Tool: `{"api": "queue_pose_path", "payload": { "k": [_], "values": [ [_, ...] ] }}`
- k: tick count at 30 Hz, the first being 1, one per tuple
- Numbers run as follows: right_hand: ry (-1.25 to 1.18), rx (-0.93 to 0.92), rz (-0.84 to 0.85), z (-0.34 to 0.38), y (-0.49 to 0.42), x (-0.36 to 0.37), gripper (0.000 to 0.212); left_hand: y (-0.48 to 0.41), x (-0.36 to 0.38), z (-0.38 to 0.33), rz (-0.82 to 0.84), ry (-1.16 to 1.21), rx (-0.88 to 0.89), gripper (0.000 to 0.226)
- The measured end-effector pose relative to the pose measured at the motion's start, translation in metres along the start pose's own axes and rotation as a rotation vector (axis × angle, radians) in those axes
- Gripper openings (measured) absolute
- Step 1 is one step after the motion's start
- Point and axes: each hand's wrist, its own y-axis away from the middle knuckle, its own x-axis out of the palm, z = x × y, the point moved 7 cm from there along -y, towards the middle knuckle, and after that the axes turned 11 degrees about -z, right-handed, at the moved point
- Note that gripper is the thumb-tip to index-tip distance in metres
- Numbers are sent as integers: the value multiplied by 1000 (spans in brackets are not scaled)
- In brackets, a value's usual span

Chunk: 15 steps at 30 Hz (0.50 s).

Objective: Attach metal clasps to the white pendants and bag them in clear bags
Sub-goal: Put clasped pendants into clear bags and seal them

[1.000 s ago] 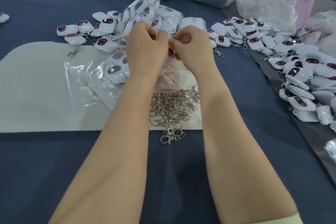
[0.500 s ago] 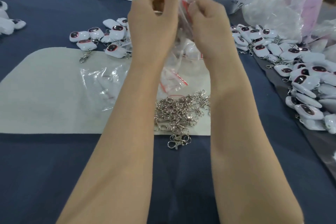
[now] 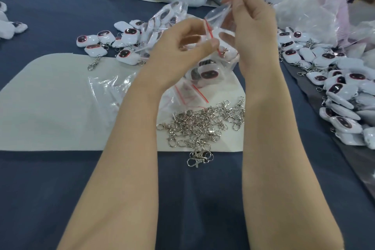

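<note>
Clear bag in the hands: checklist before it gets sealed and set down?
1. Grip on the clear bag: ok. The left hand pinches it by the red strip, and the right hand pinches its upper edge.
2. Pendant fully inside: cannot tell. A white shape shows low behind the film, but it is blurred.
3. Clasp fitted on that pendant: cannot tell, too small and blurred.
4. Red strip pressed shut: cannot tell.
5. Bag clear of the table: ok, held up between both hands.
6. Stock for the next piece: ok. The loose clasps lie piled on the white mat.
</note>
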Motion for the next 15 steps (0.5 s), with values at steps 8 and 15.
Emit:
{"api": "queue_pose_path", "payload": {
  "k": [8,15],
  "values": [
    [158,7,175,0,-3,-5,37,-4,-11,-14,-295,-33,87,24],
    [581,-154,524,-3,7,2,54,-6,-19,2,-509,453,-316,30]
  ]
}}
